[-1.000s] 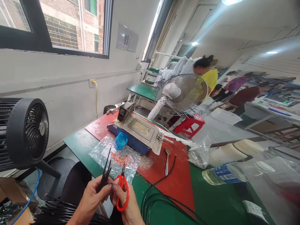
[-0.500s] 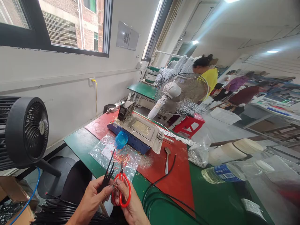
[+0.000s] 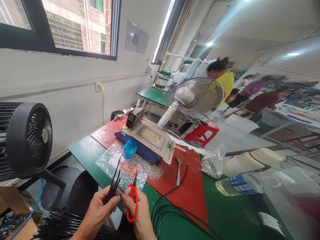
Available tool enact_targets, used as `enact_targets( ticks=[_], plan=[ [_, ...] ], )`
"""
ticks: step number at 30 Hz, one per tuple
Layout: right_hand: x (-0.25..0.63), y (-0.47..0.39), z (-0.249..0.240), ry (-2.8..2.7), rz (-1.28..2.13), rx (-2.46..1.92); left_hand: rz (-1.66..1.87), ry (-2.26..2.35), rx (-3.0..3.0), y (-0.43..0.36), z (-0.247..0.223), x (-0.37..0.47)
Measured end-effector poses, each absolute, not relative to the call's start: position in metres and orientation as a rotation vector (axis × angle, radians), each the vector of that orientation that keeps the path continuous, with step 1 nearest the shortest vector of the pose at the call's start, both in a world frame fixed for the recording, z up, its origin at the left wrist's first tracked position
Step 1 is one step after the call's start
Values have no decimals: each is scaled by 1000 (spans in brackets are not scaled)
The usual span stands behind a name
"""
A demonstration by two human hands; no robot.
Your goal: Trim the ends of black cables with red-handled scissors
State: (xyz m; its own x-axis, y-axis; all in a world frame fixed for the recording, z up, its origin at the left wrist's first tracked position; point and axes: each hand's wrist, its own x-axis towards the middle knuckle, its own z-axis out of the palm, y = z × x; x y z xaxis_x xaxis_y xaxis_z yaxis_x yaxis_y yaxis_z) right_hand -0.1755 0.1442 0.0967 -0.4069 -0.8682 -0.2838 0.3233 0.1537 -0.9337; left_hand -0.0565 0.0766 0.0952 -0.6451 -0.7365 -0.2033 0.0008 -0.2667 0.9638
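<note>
Several thin black cables (image 3: 113, 188) are bunched in my left hand (image 3: 101, 205), which is closed round them, their ends pointing up and away. My right hand (image 3: 140, 208) holds red-handled scissors (image 3: 133, 203), tips pointing away from me. The fingertips of both hands meet near the lower ends of the held cables; what lies between them is too small to make out. Beyond the hands, red and yellow bits (image 3: 130, 168) lie on a clear plastic bag (image 3: 106, 163), beside a blue cup (image 3: 129, 149). More black cables (image 3: 60, 223) lie at the lower left.
A blue machine with a grey top (image 3: 150, 135) sits on the red mat (image 3: 190, 190). A spoon (image 3: 178, 170), black cable coil (image 3: 160, 206) and bottle (image 3: 237, 185) are to the right. Fans stand left (image 3: 28, 141) and behind the table (image 3: 195, 100). Other people are farther back.
The scissors have turned in my right hand, their tips swinging right and their handles now closer together. My left hand keeps its hold on the cables, which have shifted slightly left.
</note>
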Motion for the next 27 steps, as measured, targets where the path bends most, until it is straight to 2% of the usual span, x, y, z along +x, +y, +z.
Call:
enact_targets(
  ticks=[8, 13, 15, 17, 19, 21, 23, 27],
  plan=[
    [-174, 141, 105, 1392, -1502, -506, -1934, -1438, 851, 76, 106, -56],
    [-177, 145, 94, 1505, -1504, -585, -1958, -1322, 936, 75, 109, -55],
    [-181, 147, 87, 1742, -1540, -893, -2019, -1132, 1035, 75, 107, -54],
    [-185, 149, 84, 1910, -1588, -1474, -2157, -869, 1064, 74, 106, -54],
    [-187, 146, 86, 1867, -1633, -2116, -2296, -601, 1023, 72, 107, -54],
    [-186, 141, 91, 1735, -1583, -2581, -2370, -344, 965, 71, 108, -56],
    [-183, 135, 96, 1655, -1415, -2848, -2386, -129, 921, 70, 108, -58],
    [-176, 127, 96, 1664, -1140, -3005, -2349, 24, 905, 67, 106, -60]
  ],
)
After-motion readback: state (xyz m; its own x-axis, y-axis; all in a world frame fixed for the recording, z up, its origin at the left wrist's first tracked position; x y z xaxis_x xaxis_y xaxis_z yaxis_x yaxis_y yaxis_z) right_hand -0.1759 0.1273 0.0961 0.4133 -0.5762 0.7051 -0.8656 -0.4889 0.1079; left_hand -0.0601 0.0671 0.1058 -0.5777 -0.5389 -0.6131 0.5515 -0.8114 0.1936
